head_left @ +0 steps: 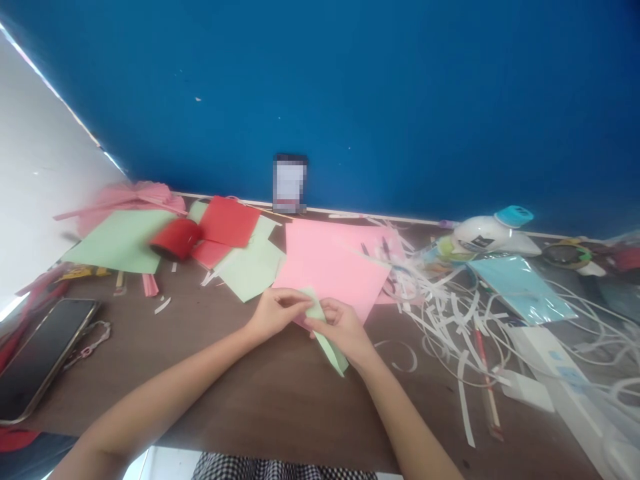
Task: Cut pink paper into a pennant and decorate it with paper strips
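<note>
A narrow folded piece of light green paper is pinched between my two hands above the dark brown table. My left hand grips its upper end between thumb and fingertips. Lower down, my right hand holds its middle, thumb on top; the lower end slants toward me with its layers slightly apart. Just beyond my hands lies a pink sheet. To its left are a green sheet and a red paper.
A red roll-shaped object, another green sheet and a phone are on the left. Paper strips, cables, a white power strip, a blue packet and a white bottle crowd the right. A blue wall stands behind.
</note>
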A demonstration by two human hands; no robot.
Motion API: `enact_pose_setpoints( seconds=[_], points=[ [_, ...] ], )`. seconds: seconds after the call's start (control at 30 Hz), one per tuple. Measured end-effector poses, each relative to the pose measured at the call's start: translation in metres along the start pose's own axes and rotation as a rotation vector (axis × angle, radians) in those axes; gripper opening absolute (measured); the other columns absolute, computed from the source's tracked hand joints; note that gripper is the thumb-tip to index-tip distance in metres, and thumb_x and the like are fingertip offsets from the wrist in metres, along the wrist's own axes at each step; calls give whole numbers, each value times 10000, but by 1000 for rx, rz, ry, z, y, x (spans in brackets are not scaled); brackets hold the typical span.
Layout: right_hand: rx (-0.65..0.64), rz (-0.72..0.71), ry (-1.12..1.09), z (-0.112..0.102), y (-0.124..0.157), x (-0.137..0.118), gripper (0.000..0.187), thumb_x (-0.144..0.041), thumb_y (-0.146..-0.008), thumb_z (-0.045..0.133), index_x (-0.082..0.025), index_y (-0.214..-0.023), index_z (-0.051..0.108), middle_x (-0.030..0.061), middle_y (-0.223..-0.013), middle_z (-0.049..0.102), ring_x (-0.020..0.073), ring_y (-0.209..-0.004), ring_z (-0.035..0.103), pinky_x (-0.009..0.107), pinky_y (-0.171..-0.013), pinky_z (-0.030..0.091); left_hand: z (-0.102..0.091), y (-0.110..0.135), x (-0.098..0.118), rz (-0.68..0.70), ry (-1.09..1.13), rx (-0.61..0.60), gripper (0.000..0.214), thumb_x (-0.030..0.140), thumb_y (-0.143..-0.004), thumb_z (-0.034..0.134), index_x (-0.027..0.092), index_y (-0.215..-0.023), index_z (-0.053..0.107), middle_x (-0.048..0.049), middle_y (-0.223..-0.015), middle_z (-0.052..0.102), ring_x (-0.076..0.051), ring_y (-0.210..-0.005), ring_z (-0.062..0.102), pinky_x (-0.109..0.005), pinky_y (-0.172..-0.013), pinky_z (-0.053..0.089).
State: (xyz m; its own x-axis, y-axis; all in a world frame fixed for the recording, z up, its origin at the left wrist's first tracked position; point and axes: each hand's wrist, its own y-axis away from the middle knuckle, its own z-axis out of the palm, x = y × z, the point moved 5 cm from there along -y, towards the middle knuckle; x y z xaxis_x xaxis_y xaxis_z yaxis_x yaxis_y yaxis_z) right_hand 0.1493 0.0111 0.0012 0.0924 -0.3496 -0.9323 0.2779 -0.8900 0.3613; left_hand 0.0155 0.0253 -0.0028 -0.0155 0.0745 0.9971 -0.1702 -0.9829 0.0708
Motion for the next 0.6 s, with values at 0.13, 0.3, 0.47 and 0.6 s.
enact_pose_setpoints(
  seconds=[0.13, 0.3, 0.47, 0.6],
  points=[
    [-69, 39, 70, 0, 2, -2, 275, -325, -619, 697, -140, -803, 610, 6, -646, 653, 143, -585, 616, 269, -589, 463, -8, -1, 0, -16, -38, 100, 235, 319, -628, 694, 143, -783, 699, -78, -828, 706, -214, -764, 658, -301, -693, 537],
    [-122, 87, 149, -3, 4, 1, 267, -343, -646, 676, -133, -801, 620, 40, -646, 670, 172, -628, 639, 271, -557, 469, -21, -9, 0, -39, -9, 181, 266, 324, -618, 704, 145, -815, 695, -83, -853, 704, -220, -813, 653, -330, -765, 526],
    [-170, 110, 101, -2, 5, 3, 257, -329, -665, 658, -135, -830, 626, 82, -790, 698, 174, -678, 659, 295, -607, 505, -17, -9, -1, 3, 59, 142, 285, 315, -635, 695, 146, -865, 683, -84, -907, 692, -212, -856, 640, -327, -793, 513],
    [-176, 126, 60, 1, 6, 5, 295, -325, -682, 645, -126, -898, 620, 87, -794, 701, 175, -691, 664, 321, -654, 521, -6, -6, -5, -8, 46, -9, 347, 306, -636, 698, 149, -945, 668, -93, -895, 690, -205, -787, 645, -309, -703, 526]
  ],
)
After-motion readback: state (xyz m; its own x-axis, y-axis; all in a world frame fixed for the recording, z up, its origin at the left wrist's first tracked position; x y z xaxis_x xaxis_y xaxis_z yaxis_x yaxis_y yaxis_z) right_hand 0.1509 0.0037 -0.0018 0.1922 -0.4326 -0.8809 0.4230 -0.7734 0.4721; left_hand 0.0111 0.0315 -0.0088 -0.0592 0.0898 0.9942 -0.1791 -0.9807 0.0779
